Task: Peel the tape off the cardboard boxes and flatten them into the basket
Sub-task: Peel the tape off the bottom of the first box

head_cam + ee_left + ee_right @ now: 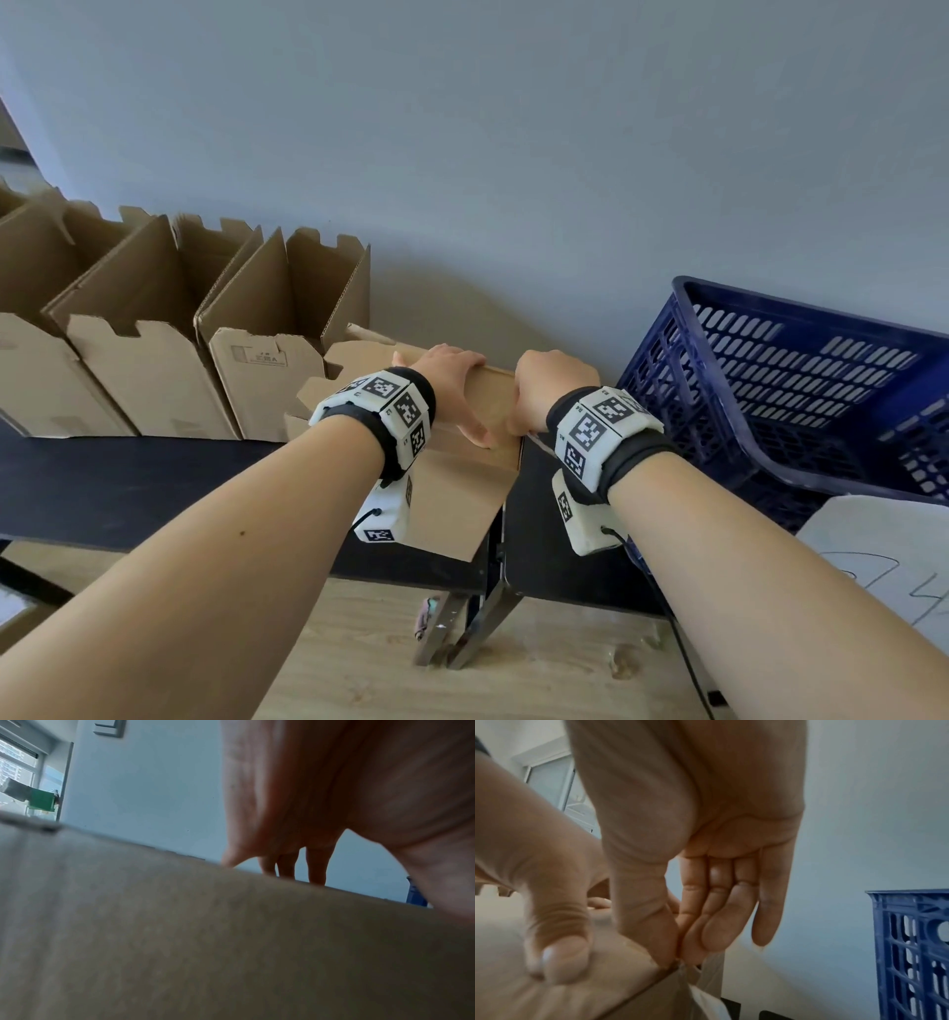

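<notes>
A brown cardboard box [452, 493] lies on the black table [128, 488], one flap hanging over the front edge. My left hand [452, 370] holds it from above: the fingers hook over the far edge and the thumb [559, 953] presses on the top panel. In the left wrist view the box [231, 943] fills the lower half, with the fingertips hidden behind its far edge. My right hand [518, 421] pinches clear tape [700, 992] between thumb and forefinger at the box's right top edge. The blue plastic basket [770, 360] stands tilted just to the right.
Several open cardboard boxes [154, 334] stand in a row at the left against the grey wall. A white sheet with scribbles [883, 555] lies at the lower right. Below the table's metal legs [462, 632] is wooden floor.
</notes>
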`<act>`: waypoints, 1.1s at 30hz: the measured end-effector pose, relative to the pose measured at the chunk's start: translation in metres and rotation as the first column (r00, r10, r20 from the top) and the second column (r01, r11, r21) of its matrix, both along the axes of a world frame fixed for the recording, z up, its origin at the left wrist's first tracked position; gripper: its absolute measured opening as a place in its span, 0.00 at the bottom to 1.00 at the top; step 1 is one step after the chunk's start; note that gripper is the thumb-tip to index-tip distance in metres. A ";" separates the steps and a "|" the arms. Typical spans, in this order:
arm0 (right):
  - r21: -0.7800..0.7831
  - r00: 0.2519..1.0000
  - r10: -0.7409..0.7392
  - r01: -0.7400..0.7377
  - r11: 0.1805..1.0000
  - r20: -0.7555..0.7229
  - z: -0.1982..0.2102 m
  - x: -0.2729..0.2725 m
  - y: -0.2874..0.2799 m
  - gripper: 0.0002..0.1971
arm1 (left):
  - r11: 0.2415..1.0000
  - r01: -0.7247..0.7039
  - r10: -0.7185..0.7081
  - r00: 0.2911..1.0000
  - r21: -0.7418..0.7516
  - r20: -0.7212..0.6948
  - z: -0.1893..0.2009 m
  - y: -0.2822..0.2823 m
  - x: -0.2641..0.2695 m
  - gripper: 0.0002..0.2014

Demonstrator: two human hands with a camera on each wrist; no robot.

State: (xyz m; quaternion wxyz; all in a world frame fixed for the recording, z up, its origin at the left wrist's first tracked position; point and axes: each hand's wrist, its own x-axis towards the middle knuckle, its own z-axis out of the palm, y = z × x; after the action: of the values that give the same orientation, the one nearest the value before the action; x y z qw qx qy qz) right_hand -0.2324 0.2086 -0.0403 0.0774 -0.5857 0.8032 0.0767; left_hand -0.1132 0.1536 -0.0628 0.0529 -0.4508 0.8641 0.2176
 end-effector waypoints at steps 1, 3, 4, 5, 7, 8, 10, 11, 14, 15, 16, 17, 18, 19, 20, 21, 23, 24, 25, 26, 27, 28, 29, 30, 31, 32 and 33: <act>0.009 1.000 -0.003 0.003 1.000 -0.007 0.001 0.001 0.000 0.12 | 1.000 0.002 -0.002 1.000 0.006 0.001 0.000 0.000 0.000 0.54; 0.022 1.000 -0.020 0.021 1.000 -0.018 0.002 0.002 -0.001 0.11 | 1.000 0.008 -0.008 1.000 0.013 0.001 0.001 -0.002 0.000 0.54; 0.019 0.999 -0.031 0.032 0.999 -0.026 0.003 0.003 0.000 0.10 | 1.000 0.012 -0.012 1.000 0.012 0.002 0.001 -0.002 0.000 0.54; 0.004 0.999 -0.043 0.044 0.999 -0.033 0.003 0.005 0.000 0.11 | 1.000 0.013 -0.013 1.000 0.010 0.005 0.001 -0.003 0.000 0.54; -0.027 0.996 -0.068 0.067 0.997 -0.059 0.004 0.008 0.000 0.12 | 1.000 0.017 -0.017 1.000 0.004 0.008 0.001 -0.004 0.000 0.54; -0.030 0.995 -0.079 0.077 0.997 -0.064 0.004 0.009 0.000 0.12 | 1.000 0.020 -0.020 1.000 0.000 0.010 0.002 -0.004 -0.001 0.54; -0.017 0.995 -0.088 0.087 0.996 -0.054 0.003 0.008 -0.001 0.12 | 1.000 0.027 -0.027 1.000 -0.009 0.016 0.002 -0.003 -0.001 0.53; -0.004 0.995 -0.081 0.080 0.997 -0.050 0.002 0.008 -0.002 0.11 | 1.000 0.022 -0.022 1.000 -0.014 0.014 0.002 -0.003 -0.001 0.53; 0.032 0.999 -0.039 0.040 0.999 -0.032 -0.002 0.009 -0.006 0.06 | 0.999 0.010 -0.010 1.000 -0.031 0.018 0.000 -0.004 0.001 0.53; 0.038 0.999 -0.026 0.027 0.999 -0.024 -0.003 0.010 -0.006 0.04 | 1.000 0.003 -0.003 1.000 -0.029 0.018 -0.001 -0.005 0.001 0.53; 0.045 1.000 -0.025 0.026 0.999 -0.018 -0.004 0.010 -0.006 0.05 | 0.999 0.000 0.001 1.000 -0.033 0.018 -0.001 -0.005 0.000 0.53; 0.061 1.000 -0.022 0.022 0.998 -0.005 -0.003 0.008 -0.005 0.06 | 0.999 -0.002 0.003 1.000 -0.038 0.017 -0.001 -0.004 -0.001 0.54; 0.081 0.999 -0.028 0.026 0.996 0.023 -0.003 0.009 -0.005 0.07 | 0.999 0.005 -0.004 1.000 -0.035 0.021 -0.001 -0.006 0.000 0.54; 0.112 0.996 -0.074 0.067 0.991 0.059 -0.002 0.013 -0.004 0.08 | 0.999 0.047 -0.047 0.999 -0.023 0.015 -0.002 -0.012 0.004 0.54; 0.134 0.990 -0.086 0.072 0.988 0.108 -0.001 0.012 -0.001 0.09 | 0.998 0.050 -0.050 0.999 -0.025 0.014 -0.003 -0.012 0.003 0.54; 0.138 0.984 -0.094 0.073 0.988 0.151 -0.002 0.007 0.002 0.11 | 0.998 0.054 -0.054 0.998 -0.022 0.017 -0.003 -0.010 0.003 0.54; 0.102 0.977 -0.103 0.085 0.991 0.188 -0.003 -0.002 0.007 0.10 | 0.998 0.058 -0.058 0.998 -0.021 0.013 -0.002 -0.010 0.002 0.55; 0.061 0.977 -0.103 0.093 0.994 0.187 -0.002 -0.004 0.009 0.08 | 0.998 0.057 -0.057 0.998 -0.020 0.013 -0.003 -0.011 0.002 0.55; 0.025 0.979 -0.102 0.099 0.995 0.175 0.000 -0.005 0.010 0.06 | 0.998 0.057 -0.056 0.998 -0.019 0.019 -0.004 -0.011 0.002 0.56; 0.005 0.982 -0.097 0.097 0.995 0.163 0.001 -0.007 0.011 0.05 | 0.998 0.060 -0.060 0.998 -0.018 0.020 -0.004 -0.011 0.002 0.56; 0.003 0.986 -0.087 0.087 0.996 0.143 0.002 -0.008 0.011 0.05 | 0.998 0.064 -0.064 0.998 -0.018 0.021 -0.003 -0.011 0.001 0.55; 0.011 0.991 -0.072 0.071 0.997 0.115 0.002 -0.007 0.011 0.05 | 0.998 0.067 -0.066 0.998 -0.020 0.019 -0.003 -0.011 0.001 0.55; 0.016 0.995 -0.058 0.057 0.998 0.080 0.002 -0.005 0.011 0.06 | 0.997 0.069 -0.069 0.997 -0.023 0.018 -0.003 -0.011 0.001 0.55; 0.014 0.998 -0.043 0.042 0.999 0.050 0.001 -0.004 0.011 0.06 | 0.997 0.072 -0.071 0.997 -0.024 0.018 -0.003 -0.012 0.001 0.54; 0.011 0.999 -0.029 0.029 1.000 0.030 -0.001 -0.004 0.011 0.06 | 0.997 0.072 -0.071 0.997 -0.025 0.018 -0.004 -0.012 0.001 0.54; 0.007 1.000 -0.016 0.016 1.000 0.024 -0.002 -0.005 0.011 0.06 | 0.997 0.071 -0.071 0.997 -0.026 0.017 -0.004 -0.012 0.001 0.54; 0.004 0.999 -0.005 0.005 1.000 0.033 -0.002 -0.006 0.012 0.05 | 0.997 0.070 -0.070 0.997 -0.025 0.020 -0.004 -0.012 0.001 0.54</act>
State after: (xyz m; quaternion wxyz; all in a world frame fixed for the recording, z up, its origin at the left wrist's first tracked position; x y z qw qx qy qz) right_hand -0.2386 0.2209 -0.0425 0.0920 -0.5849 0.8030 0.0683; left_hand -0.1118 0.1417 -0.0664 0.0629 -0.4228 0.8816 0.2002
